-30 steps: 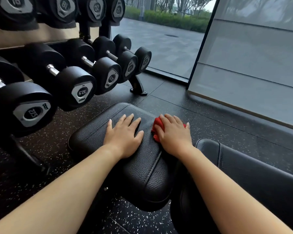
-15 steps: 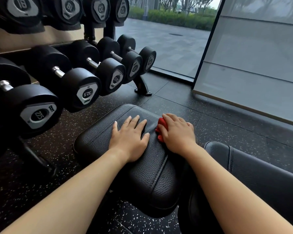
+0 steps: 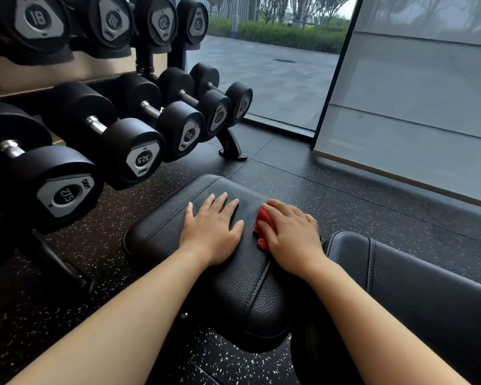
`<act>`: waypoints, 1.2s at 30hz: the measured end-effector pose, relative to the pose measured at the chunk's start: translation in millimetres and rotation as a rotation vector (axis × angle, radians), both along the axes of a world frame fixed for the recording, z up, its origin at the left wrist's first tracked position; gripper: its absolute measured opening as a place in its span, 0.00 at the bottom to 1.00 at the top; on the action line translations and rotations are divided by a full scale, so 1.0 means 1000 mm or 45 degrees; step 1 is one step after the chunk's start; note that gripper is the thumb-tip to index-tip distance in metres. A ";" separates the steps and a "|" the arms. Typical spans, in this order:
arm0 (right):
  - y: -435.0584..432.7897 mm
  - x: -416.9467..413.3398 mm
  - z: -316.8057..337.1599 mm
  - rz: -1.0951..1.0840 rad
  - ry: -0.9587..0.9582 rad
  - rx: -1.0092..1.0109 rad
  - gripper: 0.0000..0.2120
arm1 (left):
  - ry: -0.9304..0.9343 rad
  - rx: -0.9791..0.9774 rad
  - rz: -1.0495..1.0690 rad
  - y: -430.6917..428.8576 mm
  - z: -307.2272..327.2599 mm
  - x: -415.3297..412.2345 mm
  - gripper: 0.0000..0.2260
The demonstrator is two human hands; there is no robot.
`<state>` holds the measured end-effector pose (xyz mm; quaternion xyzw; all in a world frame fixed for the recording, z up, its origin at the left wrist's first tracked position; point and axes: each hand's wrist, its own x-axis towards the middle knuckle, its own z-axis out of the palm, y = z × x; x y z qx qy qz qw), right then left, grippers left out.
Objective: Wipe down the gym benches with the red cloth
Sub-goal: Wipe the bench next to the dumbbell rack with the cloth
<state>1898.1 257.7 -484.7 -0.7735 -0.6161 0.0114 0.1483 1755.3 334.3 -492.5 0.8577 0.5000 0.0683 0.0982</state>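
Note:
A black leather bench seat pad (image 3: 161, 232) lies low in the middle of the view. My left hand (image 3: 210, 230) rests flat on it with the fingers spread. Just to its right, my right hand (image 3: 292, 236) covers a bunched red cloth (image 3: 264, 225) and presses it onto the pad's right side; the fingers curl over the cloth, most of which is hidden under the palm. A second black pad, the bench's backrest (image 3: 417, 279), runs off to the lower right.
A dumbbell rack (image 3: 231, 147) with several black dumbbells (image 3: 134, 151) stands close on the left, its foot just beyond the pad. Speckled black rubber floor (image 3: 358, 195) surrounds the bench. A grey wall panel (image 3: 417, 107) and a glass window (image 3: 275, 79) lie behind.
Both hands stay on the pad. The right hand with the cloth has slid slightly back toward me and to the right; the view has shifted a little.

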 end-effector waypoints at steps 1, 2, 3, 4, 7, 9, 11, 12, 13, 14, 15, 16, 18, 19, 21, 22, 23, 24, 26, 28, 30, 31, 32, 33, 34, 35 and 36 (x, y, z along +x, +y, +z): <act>0.000 0.000 0.000 -0.008 -0.003 0.000 0.22 | 0.001 0.002 0.000 0.000 0.000 0.000 0.25; 0.002 -0.001 0.000 -0.019 -0.008 -0.003 0.22 | 0.001 0.002 -0.001 0.000 0.000 0.000 0.25; 0.003 -0.001 0.000 -0.030 -0.014 -0.011 0.22 | 0.002 0.001 -0.002 0.000 0.000 0.000 0.25; 0.006 -0.001 0.000 -0.039 -0.018 -0.022 0.22 | 0.002 0.001 -0.004 0.000 0.000 0.000 0.25; 0.015 0.000 0.002 -0.060 -0.007 -0.057 0.22 | 0.003 0.005 -0.004 0.000 -0.001 0.000 0.25; 0.021 0.001 0.003 -0.070 0.000 -0.069 0.22 | -0.001 0.006 -0.006 0.000 -0.001 0.000 0.25; 0.023 0.000 0.004 -0.080 0.006 -0.054 0.21 | 0.000 0.008 -0.009 0.001 -0.001 -0.001 0.25; 0.023 0.000 0.003 -0.084 0.010 -0.048 0.21 | 0.004 0.009 -0.012 0.000 -0.001 -0.001 0.25; 0.020 -0.001 0.003 -0.083 0.014 -0.046 0.21 | 0.008 0.011 -0.014 0.000 -0.001 -0.001 0.25; 0.017 -0.001 0.003 -0.080 0.016 -0.049 0.22 | 0.011 0.012 -0.016 -0.001 -0.001 -0.001 0.25; 0.012 -0.002 0.003 -0.077 0.012 -0.050 0.22 | 0.013 0.011 -0.019 -0.001 -0.001 -0.001 0.25; 0.006 -0.003 0.002 -0.072 0.004 -0.047 0.23 | 0.014 0.010 -0.023 -0.001 -0.001 -0.002 0.25; -0.008 -0.007 0.001 -0.044 -0.015 -0.034 0.23 | 0.014 0.011 -0.033 0.000 -0.001 -0.003 0.25; -0.016 -0.008 -0.001 -0.023 -0.021 -0.033 0.25 | 0.013 0.011 -0.037 0.000 -0.002 -0.003 0.25; -0.031 -0.012 -0.004 0.020 -0.023 -0.020 0.31 | 0.011 0.017 -0.039 0.000 -0.002 -0.003 0.25; -0.035 -0.012 -0.005 0.029 -0.020 -0.022 0.33 | 0.011 0.019 -0.037 -0.001 -0.002 -0.003 0.25; -0.036 -0.012 -0.004 0.023 -0.010 -0.024 0.31 | 0.010 0.019 -0.037 -0.001 -0.002 -0.003 0.25; -0.035 -0.011 -0.004 0.007 -0.001 -0.030 0.27 | 0.009 0.018 -0.038 -0.001 -0.003 -0.003 0.25; -0.027 -0.010 -0.004 -0.039 0.000 -0.026 0.23 | 0.012 0.024 -0.040 -0.001 -0.003 -0.003 0.25; -0.016 -0.007 -0.003 -0.082 0.014 -0.020 0.22 | 0.009 0.031 -0.039 -0.002 -0.002 -0.004 0.25; -0.002 -0.001 -0.003 -0.126 0.040 -0.027 0.22 | 0.005 0.028 -0.038 -0.004 -0.001 -0.004 0.25; 0.003 0.003 -0.002 -0.151 0.052 -0.032 0.22 | 0.003 0.025 -0.039 -0.004 -0.001 -0.005 0.25; 0.008 0.005 -0.001 -0.174 0.063 -0.036 0.22 | 0.002 0.023 -0.041 -0.005 0.000 -0.005 0.25; 0.010 0.007 0.000 -0.192 0.071 -0.039 0.22 | 0.000 0.023 -0.043 -0.006 0.000 -0.005 0.25; 0.011 0.007 0.001 -0.201 0.075 -0.038 0.22 | -0.003 0.024 -0.044 -0.006 0.000 -0.004 0.24; 0.010 0.006 0.002 -0.202 0.075 -0.035 0.22 | -0.004 0.023 -0.045 -0.007 0.001 -0.004 0.24; 0.006 0.005 0.002 -0.199 0.072 -0.033 0.22 | -0.004 0.023 -0.048 -0.007 0.001 -0.004 0.24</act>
